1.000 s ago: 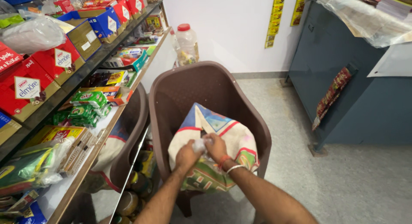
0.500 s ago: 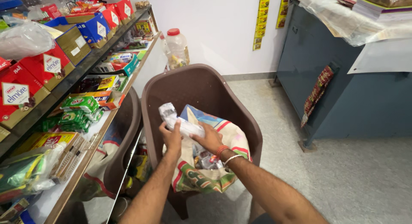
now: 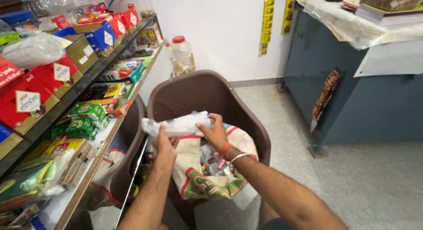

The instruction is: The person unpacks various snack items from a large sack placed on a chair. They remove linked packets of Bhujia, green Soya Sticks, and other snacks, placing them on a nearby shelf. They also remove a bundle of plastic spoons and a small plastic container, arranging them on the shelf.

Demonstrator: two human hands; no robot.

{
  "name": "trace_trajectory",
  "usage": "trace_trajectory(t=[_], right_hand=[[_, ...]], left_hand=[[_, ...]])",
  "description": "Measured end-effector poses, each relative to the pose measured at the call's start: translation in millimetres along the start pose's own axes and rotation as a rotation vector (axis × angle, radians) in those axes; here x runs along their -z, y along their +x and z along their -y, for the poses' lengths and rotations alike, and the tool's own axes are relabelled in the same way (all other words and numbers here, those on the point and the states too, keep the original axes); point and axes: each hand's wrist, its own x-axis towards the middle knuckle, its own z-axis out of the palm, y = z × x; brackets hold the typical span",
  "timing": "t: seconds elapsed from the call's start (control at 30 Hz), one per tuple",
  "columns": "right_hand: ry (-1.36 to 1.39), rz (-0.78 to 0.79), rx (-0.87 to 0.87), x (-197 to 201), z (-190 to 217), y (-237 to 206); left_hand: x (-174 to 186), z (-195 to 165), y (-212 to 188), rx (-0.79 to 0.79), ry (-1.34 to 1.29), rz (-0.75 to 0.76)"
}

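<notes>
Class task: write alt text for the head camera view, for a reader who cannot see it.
Two bare hands, left hand and right hand, hold a clear crinkled plastic packet above an open printed cloth sack on a brown plastic chair. Shelves of red boxes stand at left.

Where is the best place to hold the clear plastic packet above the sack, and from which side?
Probably at its two ends. The clear plastic packet lies long and level, and looks soft, so it may sag if held only mid-length. The left hand comes from below near one end, the right hand pinches the other.
</notes>
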Motion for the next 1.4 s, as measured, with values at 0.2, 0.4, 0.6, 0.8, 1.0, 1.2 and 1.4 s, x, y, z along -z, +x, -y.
trace_trajectory(t=[0.2, 0.4, 0.6, 0.8, 1.0, 1.2, 1.4], right_hand=[[0.135, 0.185, -0.236, -3, 38, -8], [0.302, 0.274, -0.175, -3, 41, 5], [0.445, 0.249, -0.175, 0, 34, 36], [0.399, 0.218, -0.29, 17, 60, 57], [0.378, 0.243, -0.226, 17, 99, 66], [0.365, 0.228, -0.268, 16, 153, 72], [0.483, 0.516, -0.251, 23, 195, 81]], left_hand=[[-19, -5, -11, 0.085, -0.064, 0.284], [-33, -26, -26, 0.091, -0.051, 0.471], [-42, -58, -25, -0.046, -0.046, 0.423], [-33, -96, -22, -0.268, -0.036, 0.425], [-29, -128, -35, -0.304, -0.037, 0.445], [-19, -165, -49, -0.341, -0.042, 0.463], [-6, -199, -58, -0.406, -0.049, 0.496]])
